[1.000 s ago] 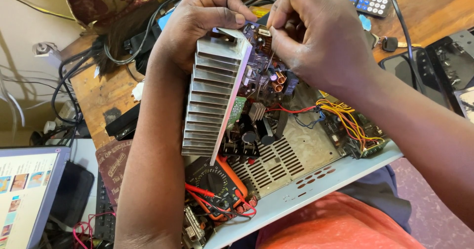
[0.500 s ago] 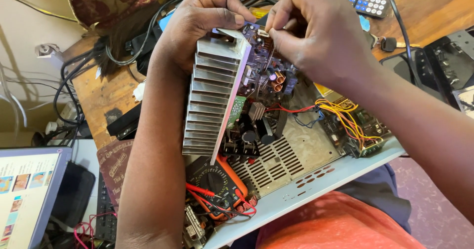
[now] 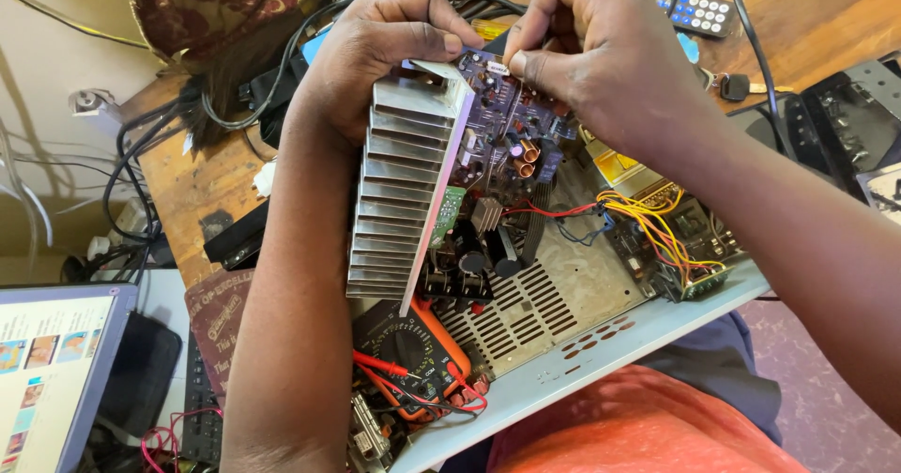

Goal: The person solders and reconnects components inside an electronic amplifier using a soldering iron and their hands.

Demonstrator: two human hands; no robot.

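A wooden table (image 3: 188, 187) bears the clutter, and everything here is placed from it. On its far right part lies a small remote control (image 3: 696, 9) with coloured buttons. Black cables (image 3: 150, 154) trail over its left edge toward a white wall socket (image 3: 91, 103). A patterned cloth (image 3: 202, 4) is heaped at its far left corner. Off its near left corner stands a lit screen (image 3: 52, 370) showing small pictures. An orange multimeter (image 3: 413, 360) with red leads (image 3: 375, 365) lies at its near edge. Black metal parts (image 3: 835, 126) rest on its right end.
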